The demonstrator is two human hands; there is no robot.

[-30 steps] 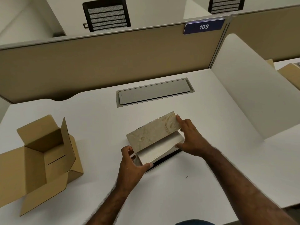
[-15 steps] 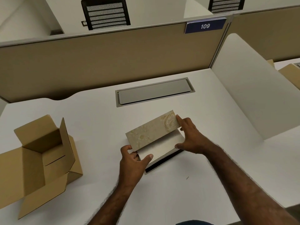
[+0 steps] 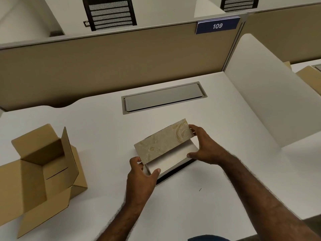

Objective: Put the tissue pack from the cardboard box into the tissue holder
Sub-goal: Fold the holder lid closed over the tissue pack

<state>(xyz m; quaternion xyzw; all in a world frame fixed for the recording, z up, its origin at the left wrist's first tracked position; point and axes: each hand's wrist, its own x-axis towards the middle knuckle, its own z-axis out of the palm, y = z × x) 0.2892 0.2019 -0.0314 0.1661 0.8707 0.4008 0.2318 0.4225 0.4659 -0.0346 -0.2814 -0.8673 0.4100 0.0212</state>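
A beige tissue pack [image 3: 163, 141] with a gold swirl pattern stands tilted on its long edge inside the grey tissue holder [image 3: 173, 159], which rests on a black base in the middle of the white desk. My left hand [image 3: 140, 181] clasps the holder's left end, thumb on its front wall. My right hand [image 3: 205, 146] is at the right end, fingertips on the pack's upper right corner and thumb on the holder's front edge. The open cardboard box [image 3: 34, 171] sits at the left with nothing visible inside it.
A closed grey cable hatch [image 3: 163, 98] is set into the desk behind the holder. A beige partition [image 3: 121, 63] runs along the back, and a white divider [image 3: 269, 101] stands on the right. Another cardboard box [image 3: 311, 77] lies beyond the divider.
The pack has tipped slightly within the holder. Both hands keep the same grip, and the cardboard box has not moved.
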